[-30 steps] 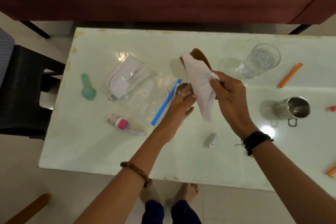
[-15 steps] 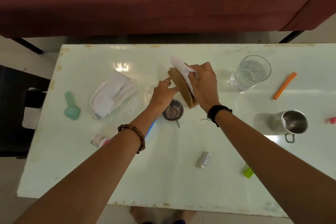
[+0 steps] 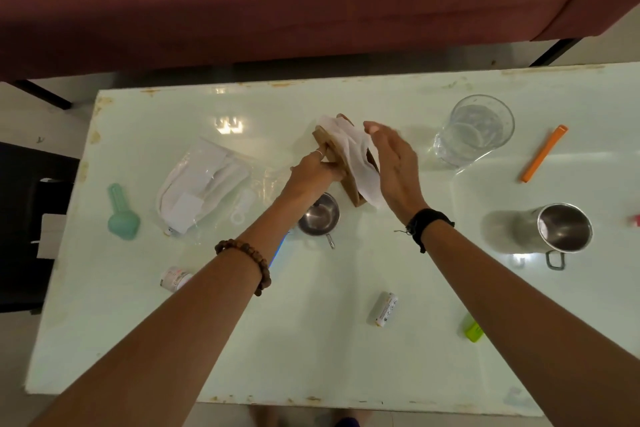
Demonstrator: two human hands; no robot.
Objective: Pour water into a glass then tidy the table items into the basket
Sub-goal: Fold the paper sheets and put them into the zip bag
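A brown wooden napkin holder (image 3: 353, 194) stands mid-table with a white tissue (image 3: 356, 156) tucked into it. My left hand (image 3: 313, 172) grips the holder's left panel, fingers curled round its edge. Flat against the tissue on the holder's right side lies my right hand (image 3: 394, 166), fingers straight. A clear glass (image 3: 474, 130) holding water stands to the right of the holder. Just in front of my left wrist sits a small steel cup (image 3: 320, 218).
On the white table (image 3: 311, 357): a steel mug (image 3: 564, 229) and an orange clip (image 3: 543, 152) at right, a clear zip bag (image 3: 207, 187) and a green scoop (image 3: 121, 215) at left, a small bottle (image 3: 175, 279), a white tube (image 3: 382, 308) and a green piece (image 3: 472, 329) nearer me.
The tissue went from hanging in my right hand into the holder. My right hand let it go and now lies flat against it. My left hand took hold of the holder.
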